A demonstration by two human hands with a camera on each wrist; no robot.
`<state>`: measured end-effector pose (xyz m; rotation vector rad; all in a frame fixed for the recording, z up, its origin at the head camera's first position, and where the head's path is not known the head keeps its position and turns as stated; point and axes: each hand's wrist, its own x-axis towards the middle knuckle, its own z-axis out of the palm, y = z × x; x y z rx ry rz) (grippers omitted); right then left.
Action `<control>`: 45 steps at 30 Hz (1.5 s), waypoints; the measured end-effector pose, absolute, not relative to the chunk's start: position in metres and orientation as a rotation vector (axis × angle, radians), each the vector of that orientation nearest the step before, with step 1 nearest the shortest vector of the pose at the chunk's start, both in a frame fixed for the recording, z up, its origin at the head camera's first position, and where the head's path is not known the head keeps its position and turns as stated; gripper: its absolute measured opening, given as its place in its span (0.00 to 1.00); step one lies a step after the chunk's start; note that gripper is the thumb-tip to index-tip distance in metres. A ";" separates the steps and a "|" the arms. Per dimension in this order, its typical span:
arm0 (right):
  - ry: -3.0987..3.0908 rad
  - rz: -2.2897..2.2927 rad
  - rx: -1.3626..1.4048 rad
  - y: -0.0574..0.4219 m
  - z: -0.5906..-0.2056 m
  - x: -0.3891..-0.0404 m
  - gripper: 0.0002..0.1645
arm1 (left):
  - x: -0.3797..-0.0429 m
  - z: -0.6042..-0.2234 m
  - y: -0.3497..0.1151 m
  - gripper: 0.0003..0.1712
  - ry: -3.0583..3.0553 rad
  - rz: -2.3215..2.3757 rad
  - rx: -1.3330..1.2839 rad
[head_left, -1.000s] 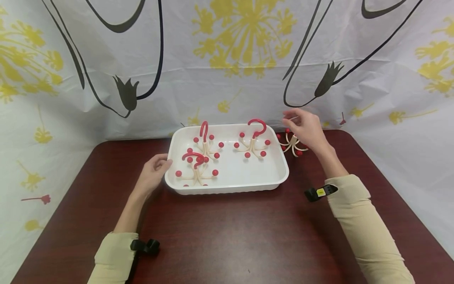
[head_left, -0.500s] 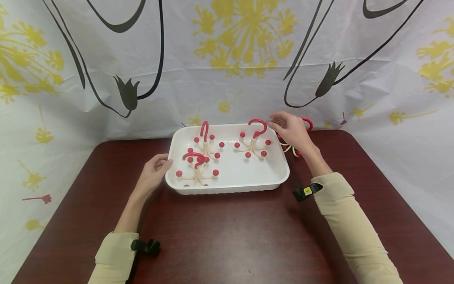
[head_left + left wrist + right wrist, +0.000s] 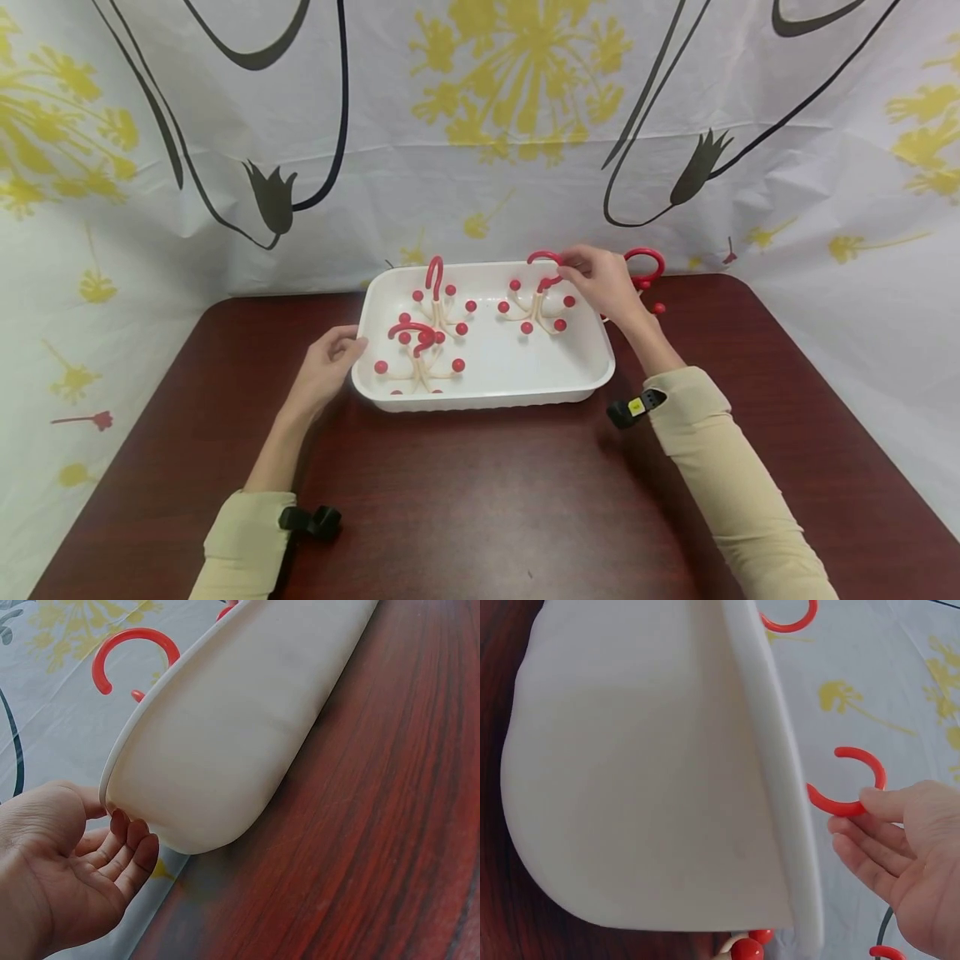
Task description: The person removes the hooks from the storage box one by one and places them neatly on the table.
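A white tray (image 3: 487,398) stands on the dark wooden table. My left hand (image 3: 322,367) grips its left rim, thumb on top and fingers curled below in the left wrist view. Inside the tray's right half is a cream multi-armed hanger (image 3: 537,305) with red ball tips and a red hook. My right hand (image 3: 606,285) pinches that red hook (image 3: 840,808) between thumb and fingers, as the right wrist view shows. Two similar hangers, one behind (image 3: 438,312) and one in front (image 3: 420,372), stand in the tray's left half.
Another such hanger (image 3: 647,257) stands outside the tray at the right, partly hidden behind my right hand. A patterned white cloth (image 3: 480,125) hangs behind the table (image 3: 480,500). Black camera straps are on both sleeves.
My right hand has moved left, from above the outside hanger to the hook of the hanger in the tray's right half, and now pinches it. The left hand stays on the rim.
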<state>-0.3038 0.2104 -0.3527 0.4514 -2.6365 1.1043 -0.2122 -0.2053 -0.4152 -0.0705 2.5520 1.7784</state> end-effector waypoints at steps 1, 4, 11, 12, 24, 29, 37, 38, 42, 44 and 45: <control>-2.634 1.100 0.456 0.209 -0.353 -0.304 0.17 | -0.212 -0.415 -0.205 0.30 2.555 1.776 -0.070; -2.637 1.085 0.471 0.206 -0.353 -0.305 0.17 | -0.213 -0.415 -0.205 0.30 2.562 1.774 -0.063; -2.621 1.053 0.492 0.204 -0.351 -0.303 0.15 | -0.212 -0.416 -0.205 0.30 2.558 1.787 -0.051; -2.615 1.053 0.497 0.204 -0.351 -0.302 0.15 | -0.212 -0.416 -0.205 0.30 2.558 1.787 -0.051; -2.500 1.082 0.531 0.209 -0.338 -0.291 0.15 | -0.213 -0.415 -0.206 0.30 2.558 1.766 -0.076; -2.469 1.061 0.507 0.213 -0.332 -0.287 0.15 | -0.212 -0.416 -0.205 0.31 2.562 1.761 -0.079; -2.414 1.029 0.506 0.220 -0.317 -0.276 0.13 | -0.211 -0.417 -0.206 0.32 2.556 1.766 -0.079; -2.407 1.028 0.503 0.221 -0.316 -0.274 0.13 | -0.211 -0.416 -0.206 0.32 2.556 1.766 -0.080; -2.390 1.018 0.484 0.227 -0.310 -0.267 0.12 | -0.211 -0.416 -0.205 0.32 2.554 1.767 -0.084; -2.383 1.011 0.483 0.231 -0.308 -0.264 0.12 | -0.211 -0.416 -0.205 0.32 2.553 1.767 -0.085; -2.380 1.008 0.484 0.233 -0.307 -0.262 0.12 | -0.211 -0.416 -0.205 0.32 2.552 1.768 -0.086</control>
